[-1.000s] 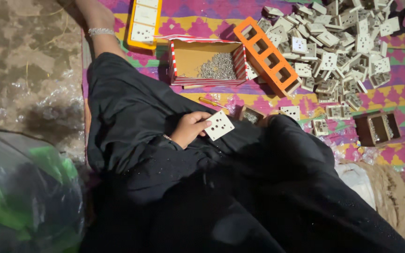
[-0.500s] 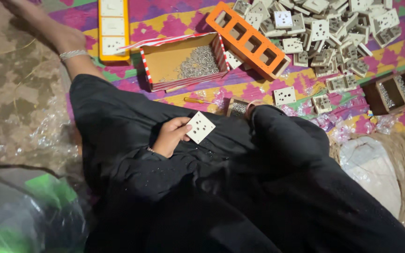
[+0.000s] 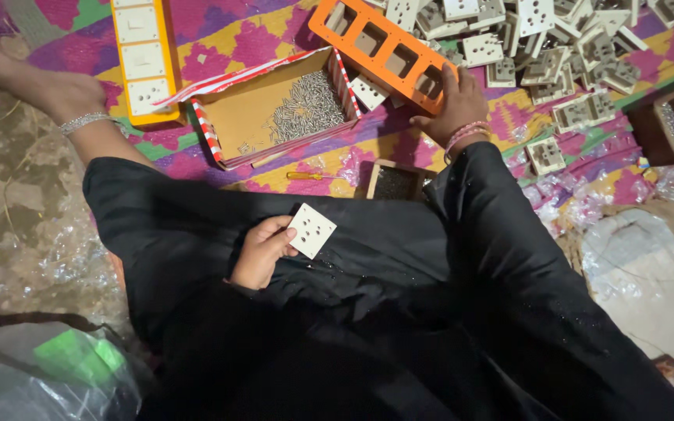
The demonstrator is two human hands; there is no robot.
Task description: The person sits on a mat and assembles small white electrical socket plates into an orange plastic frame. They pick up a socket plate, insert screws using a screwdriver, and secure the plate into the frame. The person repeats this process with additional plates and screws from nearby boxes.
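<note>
My left hand (image 3: pixel 261 251) rests on my lap, which is covered in black cloth, and holds a white square socket plate (image 3: pixel 312 230) by its edge. My right hand (image 3: pixel 455 106) reaches out over the patterned mat. It grips the near end of a long orange frame (image 3: pixel 384 48) with square openings, fingers over the top and thumb at the near side. Pink bangles sit on that wrist.
An open cardboard box of small screws (image 3: pixel 274 109) lies ahead. A yellow frame fitted with white switches (image 3: pixel 142 58) is beside my bare foot (image 3: pixel 56 90). A heap of white sockets (image 3: pixel 548 39) fills the far right. A yellow screwdriver (image 3: pixel 313 176) and a small box (image 3: pixel 395 181) lie near my knees.
My right hand has come into view and reached forward onto the orange frame's end. My left hand still holds the socket plate on my lap. The view has shifted.
</note>
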